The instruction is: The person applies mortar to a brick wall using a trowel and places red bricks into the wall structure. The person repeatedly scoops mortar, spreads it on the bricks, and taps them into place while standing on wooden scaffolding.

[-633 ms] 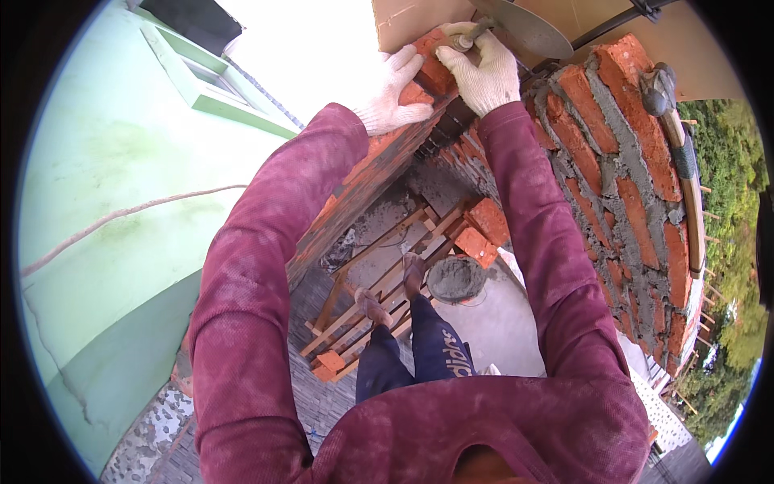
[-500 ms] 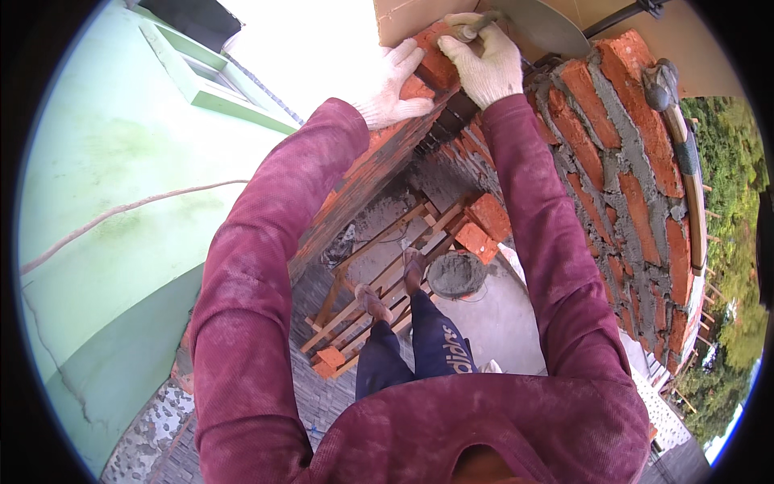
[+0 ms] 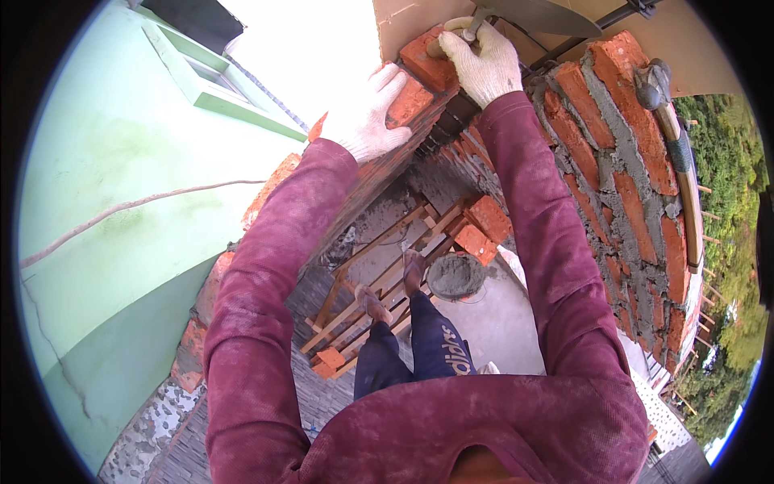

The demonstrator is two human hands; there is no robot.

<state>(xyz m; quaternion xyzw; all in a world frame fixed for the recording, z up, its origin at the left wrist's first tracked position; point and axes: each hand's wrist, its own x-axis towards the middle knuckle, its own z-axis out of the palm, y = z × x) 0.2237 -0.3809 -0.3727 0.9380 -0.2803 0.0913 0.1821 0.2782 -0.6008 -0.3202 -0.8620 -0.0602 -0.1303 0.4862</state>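
My left hand (image 3: pixel 367 117), in a white knit glove, rests with fingers apart on the top of the brick wall, beside a red brick (image 3: pixel 409 102). My right hand (image 3: pixel 485 66), also gloved, is closed round the handle of a trowel (image 3: pixel 544 18) at the top of the view; its metal blade points right. That hand is right against another red brick (image 3: pixel 423 56) on the wall top.
A mortared brick wall (image 3: pixel 629 202) curves down the right, carrying a hammer (image 3: pixel 681 153). Below are wooden slats (image 3: pixel 339 315) under my feet, loose bricks (image 3: pixel 484 222) and a bucket of mortar (image 3: pixel 455 274). A green wall (image 3: pixel 105 282) is on the left, cardboard (image 3: pixel 407 20) at the top.
My left hand and forearm have moved down and left along the wall top, uncovering more brick. The trowel blade has shifted slightly right and up with my right hand.
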